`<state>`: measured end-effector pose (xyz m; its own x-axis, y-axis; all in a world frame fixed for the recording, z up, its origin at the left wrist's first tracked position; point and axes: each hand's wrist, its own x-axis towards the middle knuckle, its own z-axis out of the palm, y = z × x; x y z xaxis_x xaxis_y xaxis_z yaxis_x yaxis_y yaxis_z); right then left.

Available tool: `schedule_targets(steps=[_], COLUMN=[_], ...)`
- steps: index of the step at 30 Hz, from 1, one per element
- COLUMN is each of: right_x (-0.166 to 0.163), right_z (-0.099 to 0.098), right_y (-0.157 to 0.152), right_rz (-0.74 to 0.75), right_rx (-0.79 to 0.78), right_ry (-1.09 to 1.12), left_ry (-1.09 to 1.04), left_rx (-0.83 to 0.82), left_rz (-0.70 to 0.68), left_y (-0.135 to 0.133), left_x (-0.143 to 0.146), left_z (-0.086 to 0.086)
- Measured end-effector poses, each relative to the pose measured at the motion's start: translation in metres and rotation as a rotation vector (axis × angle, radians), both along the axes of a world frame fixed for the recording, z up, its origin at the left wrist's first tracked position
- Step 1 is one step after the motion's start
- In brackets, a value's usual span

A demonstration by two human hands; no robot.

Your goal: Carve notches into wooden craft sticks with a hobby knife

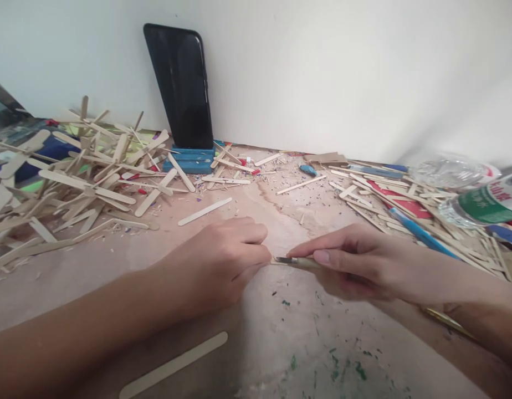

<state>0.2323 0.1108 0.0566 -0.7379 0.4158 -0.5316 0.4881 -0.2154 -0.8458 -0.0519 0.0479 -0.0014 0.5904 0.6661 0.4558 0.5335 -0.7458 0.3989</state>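
My left hand (223, 260) is curled shut near the middle of the worktop, pinching a small wooden stick piece (276, 260) whose end just shows at my fingertips. My right hand (356, 260) grips a slim craft knife (297, 261); its metal blade tip touches that stick piece. The knife's handle runs back under my right palm and shows again by my wrist (447, 320). A whole popsicle stick (173, 366) lies below my left forearm near the front edge.
A big heap of popsicle sticks (73, 177) fills the left side. A dark phone (181, 83) leans on the wall in a blue stand (189, 159). Sticks, a blue pen (422, 235) and a plastic bottle (484, 202) clutter the right.
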Motion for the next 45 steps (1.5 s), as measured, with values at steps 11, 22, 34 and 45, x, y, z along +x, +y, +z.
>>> schedule_targets(steps=[11,22,34,45], right_x=[-0.003,0.001,0.004,0.001], right_z=[0.005,-0.003,-0.004,-0.006], right_y=[0.001,0.003,0.006,0.007], right_rz=[0.072,0.145,0.246,0.286], right_rx=[0.563,0.812,0.958,1.048], right_ry=[-0.097,-0.092,0.068,0.174], left_ry=[-0.02,0.012,-0.022,-0.001], left_rx=[-0.013,-0.039,-0.043,-0.039], left_rz=[0.013,0.013,0.03,0.028], left_y=[0.002,0.004,0.004,0.003], left_x=[-0.001,-0.002,-0.001,-0.001], left_z=[-0.006,0.004,-0.006,0.0])
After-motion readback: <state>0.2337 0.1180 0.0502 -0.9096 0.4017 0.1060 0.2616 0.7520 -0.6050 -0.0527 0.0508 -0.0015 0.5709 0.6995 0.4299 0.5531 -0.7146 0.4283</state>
